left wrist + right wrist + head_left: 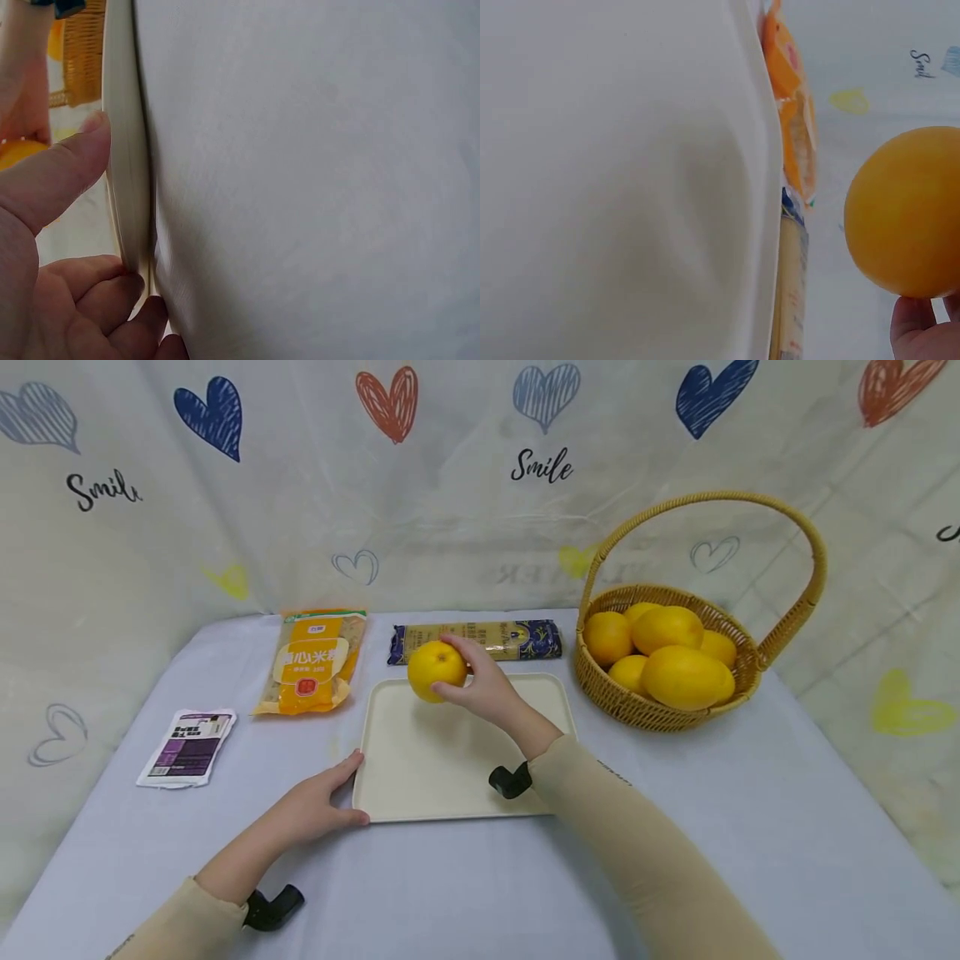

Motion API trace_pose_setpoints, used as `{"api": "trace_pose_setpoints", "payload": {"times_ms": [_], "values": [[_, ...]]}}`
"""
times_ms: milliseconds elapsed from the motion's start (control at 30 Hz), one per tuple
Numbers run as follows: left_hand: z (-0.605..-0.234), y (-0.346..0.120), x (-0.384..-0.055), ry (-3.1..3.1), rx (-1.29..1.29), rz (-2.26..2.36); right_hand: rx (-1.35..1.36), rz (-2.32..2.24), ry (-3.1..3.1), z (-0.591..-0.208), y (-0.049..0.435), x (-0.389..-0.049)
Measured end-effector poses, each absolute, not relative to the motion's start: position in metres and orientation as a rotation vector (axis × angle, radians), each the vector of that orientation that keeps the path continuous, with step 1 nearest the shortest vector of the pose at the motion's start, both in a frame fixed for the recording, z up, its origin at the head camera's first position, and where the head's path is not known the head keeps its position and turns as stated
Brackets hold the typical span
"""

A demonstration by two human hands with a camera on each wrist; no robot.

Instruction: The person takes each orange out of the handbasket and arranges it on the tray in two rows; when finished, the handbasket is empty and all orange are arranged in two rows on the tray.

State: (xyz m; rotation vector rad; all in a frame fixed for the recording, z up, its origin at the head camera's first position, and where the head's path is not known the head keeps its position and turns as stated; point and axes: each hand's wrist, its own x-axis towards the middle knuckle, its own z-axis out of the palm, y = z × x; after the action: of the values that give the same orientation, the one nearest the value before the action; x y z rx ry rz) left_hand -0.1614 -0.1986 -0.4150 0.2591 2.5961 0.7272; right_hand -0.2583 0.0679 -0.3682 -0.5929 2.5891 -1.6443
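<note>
The right hand (489, 683) pinches a single orange (432, 672) between thumb and fingers, holding it up off the tray (450, 777), over its far left part. The orange is round and plump, with whole, smooth-looking skin. From the head view it is a bright golden yellow, a little paler on its upper side; the right wrist view shows it a deeper orange, shading darker toward its underside. Fingers cover part of its right side, and a soft shadow lies on the tray below.

The tray is cream-coloured, shallow and rectangular, with rounded corners and a low raised rim. The left hand (315, 808) touches its left edge near the near corner, thumb and index finger spread well apart along the rim.

At the far right of the table (465, 893) stands a woven basket (637, 714) with a tall handle, filled with more oranges (608, 638) and large oval yellow fruits (684, 677). A long blue-and-gold packet (517, 640) lies just beyond the tray; to the left are an orange-and-clear bag (311, 664) and, nearer, a white-and-purple pouch (187, 749).
</note>
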Motion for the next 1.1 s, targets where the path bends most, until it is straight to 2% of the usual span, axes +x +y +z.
{"api": "trace_pose_setpoints", "payload": {"times_ms": [433,1100], "values": [[-0.410,-0.199,-0.163,2.615,0.264,0.697,-0.641,-1.551,2.594,-0.388,0.029,-0.268],[-0.416,-0.198,-0.164,2.594,0.242,0.719,-0.541,-1.344,2.643,-0.401,0.000,-0.274]]}}
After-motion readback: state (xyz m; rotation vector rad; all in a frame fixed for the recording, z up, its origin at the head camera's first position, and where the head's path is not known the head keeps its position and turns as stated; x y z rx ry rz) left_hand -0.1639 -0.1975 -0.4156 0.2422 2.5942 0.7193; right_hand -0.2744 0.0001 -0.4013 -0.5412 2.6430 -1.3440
